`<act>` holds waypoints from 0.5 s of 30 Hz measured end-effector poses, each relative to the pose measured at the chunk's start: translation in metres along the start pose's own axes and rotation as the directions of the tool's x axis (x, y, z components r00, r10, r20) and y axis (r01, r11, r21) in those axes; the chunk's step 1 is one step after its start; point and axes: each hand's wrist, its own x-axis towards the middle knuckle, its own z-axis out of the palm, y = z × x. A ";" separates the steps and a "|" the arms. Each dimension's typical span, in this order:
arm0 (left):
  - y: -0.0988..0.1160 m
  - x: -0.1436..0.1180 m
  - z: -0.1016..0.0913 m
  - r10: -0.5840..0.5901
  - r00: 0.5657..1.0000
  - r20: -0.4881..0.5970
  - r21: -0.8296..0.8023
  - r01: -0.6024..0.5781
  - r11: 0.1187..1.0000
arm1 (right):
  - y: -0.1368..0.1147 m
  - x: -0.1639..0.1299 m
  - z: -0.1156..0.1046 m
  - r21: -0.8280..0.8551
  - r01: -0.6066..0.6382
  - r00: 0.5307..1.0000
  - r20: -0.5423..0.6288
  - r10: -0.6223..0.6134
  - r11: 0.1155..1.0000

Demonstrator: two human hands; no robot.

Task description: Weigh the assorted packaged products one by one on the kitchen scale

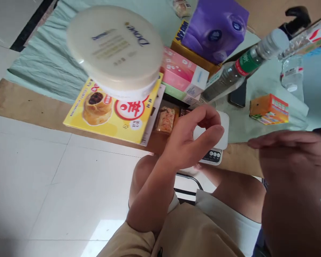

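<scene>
The small white scale [215, 142] sits at the near edge of the cloth-covered floor mat [42, 60], right in front of our knees, its button panel facing us. Our left hand [192, 139] hovers over it with thumb and forefinger curled toward each other in a loose ring; nothing shows between them, and we cannot tell whether the hand touches the scale's platform. Our right hand [291, 160] hangs to the right of the scale, palm down, fingers stretched flat and together, blurred, holding nothing that we can see.

Just left of the scale a wrapped pastry packet [166, 119] lies against a yellow pastry box [112, 112] near the mat's near-left edge. On that box stands a white Dove jar [115, 50] with its wide cream lid turned toward us. Behind the scale, pink and green tissue boxes [183, 76] are stacked, and farther back a purple tissue pack [215, 28] rests on an orange box [187, 50]. A clear water bottle [240, 69] with a green label lies tilted beside a dark phone [238, 94]. Toward the mat's right edge stands an orange carton [270, 109].
</scene>
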 end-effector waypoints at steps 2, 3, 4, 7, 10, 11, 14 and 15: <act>-0.004 0.001 0.010 -0.020 0.999 0.031 0.023 0.019 1.000 | 0.029 -0.026 -0.015 0.152 -0.255 0.942 -0.183 0.281 0.955; -0.006 0.003 0.017 -0.040 0.998 0.048 0.042 0.038 0.998 | 0.041 -0.037 -0.022 0.205 -0.325 0.902 -0.228 0.368 0.923; -0.009 0.004 0.025 -0.064 0.996 0.068 0.061 0.060 0.996 | 0.051 -0.046 -0.028 0.237 -0.374 0.866 -0.257 0.429 0.897; -0.021 0.009 0.057 -0.143 0.979 0.144 0.111 0.127 0.986 | 0.074 -0.059 -0.047 0.300 -0.400 0.809 -0.328 0.487 0.866; -0.040 0.012 0.097 -0.245 0.946 0.214 0.181 0.208 0.961 | 0.099 -0.046 -0.064 0.345 -0.372 0.765 -0.411 0.495 0.862; -0.048 0.013 0.110 -0.287 0.930 0.229 0.217 0.238 0.947 | 0.110 -0.037 -0.069 0.353 -0.357 0.756 -0.434 0.490 0.864; -0.074 0.019 0.147 -0.393 0.892 0.225 0.345 0.304 0.888 | 0.149 -0.005 -0.085 0.365 -0.306 0.750 -0.476 0.459 0.879; -0.084 0.023 0.157 -0.412 0.887 0.207 0.387 0.313 0.867 | 0.162 0.005 -0.091 0.367 -0.303 0.752 -0.476 0.457 0.879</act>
